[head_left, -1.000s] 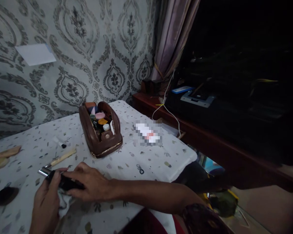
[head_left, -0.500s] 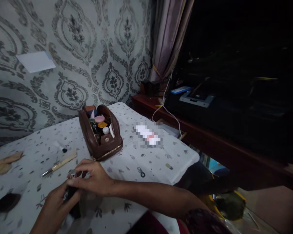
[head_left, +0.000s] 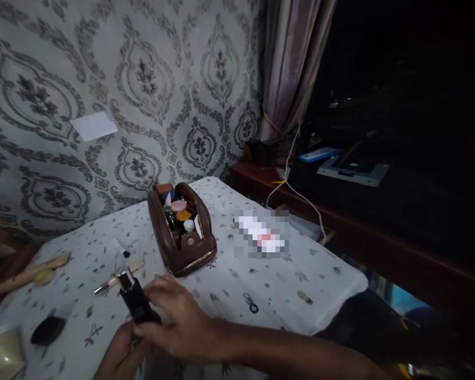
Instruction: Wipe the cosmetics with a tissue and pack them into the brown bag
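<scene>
A slim black bottle (head_left: 138, 305) with a shiny silver top tilts up over the near part of the table. My right hand (head_left: 182, 319) is closed round it from the right, thumb across its lower part. Something pale and translucent shows beneath those fingers, too unclear to name. My left hand (head_left: 121, 351) is closed at the bottle's lower end, which the hands hide. Just beyond them stands an unzipped brown makeup bag (head_left: 190, 256) filled with small cosmetics. Behind the bottle lies a makeup brush (head_left: 110, 284) with a silver end.
A smaller brush (head_left: 121, 247), a wooden-looking handle (head_left: 35, 272), a dark oval item (head_left: 48, 330) and a cream-coloured jar (head_left: 5, 352) are on the patterned cloth (head_left: 324, 285). To the right lies a pixelated item (head_left: 261, 232). A white cable (head_left: 306, 203) hangs by the dark cabinet.
The bottle has come up into view, its silver top now uncovered by my right hand, which has shifted down round the body. The camera has turned left, bringing the jar into view.
</scene>
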A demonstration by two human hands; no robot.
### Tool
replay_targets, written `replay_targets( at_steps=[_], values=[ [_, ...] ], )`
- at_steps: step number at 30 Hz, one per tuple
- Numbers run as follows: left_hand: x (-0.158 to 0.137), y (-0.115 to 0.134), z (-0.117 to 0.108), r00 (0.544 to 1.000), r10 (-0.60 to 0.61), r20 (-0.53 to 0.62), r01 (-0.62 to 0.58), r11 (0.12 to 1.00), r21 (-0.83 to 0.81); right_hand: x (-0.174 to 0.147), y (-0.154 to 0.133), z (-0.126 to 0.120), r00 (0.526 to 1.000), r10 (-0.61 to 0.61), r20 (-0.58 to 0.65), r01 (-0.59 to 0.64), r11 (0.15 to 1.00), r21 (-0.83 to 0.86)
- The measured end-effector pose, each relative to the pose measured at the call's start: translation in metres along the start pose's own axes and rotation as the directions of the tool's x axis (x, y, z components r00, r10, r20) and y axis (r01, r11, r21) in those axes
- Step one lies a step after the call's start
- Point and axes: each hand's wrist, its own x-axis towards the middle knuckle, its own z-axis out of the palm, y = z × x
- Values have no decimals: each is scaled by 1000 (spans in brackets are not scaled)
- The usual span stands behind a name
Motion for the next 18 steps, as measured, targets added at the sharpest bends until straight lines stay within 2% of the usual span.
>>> replay_targets(
  at_steps=[2,4,5,7,9,11,14,16,18],
  values=[
    [8,12,6,1000,-22,22,24,998,-59,-8,-4,-8,999,21,24,-20,999,-40],
    [20,32,10,995,3,96,4,998,-65,-12,-10,-23,996,93,9,-93,995,-23],
    [28,45,10,986,48,161,-40,998,-52,-12,-14,-33,991,134,-7,-134,991,-14],
    [47,72,7,931,197,306,-197,980,-32,-7,-22,-59,980,196,-24,-197,981,-1],
    [69,96,-3,905,303,298,-328,944,38,3,-30,-89,981,185,-59,-188,981,-43],
    [95,114,-14,904,373,210,-410,897,168,18,-35,-121,980,164,-109,-178,974,-137],
    [139,127,-25,865,491,100,-483,762,431,50,-35,-165,981,120,-150,-167,921,-351],
    [172,130,-28,843,520,137,-492,644,586,76,-29,-188,977,137,-161,-195,882,-430],
    [204,132,-28,828,515,220,-508,525,683,103,-18,-204,977,173,-127,-213,848,-486]
  ],
)
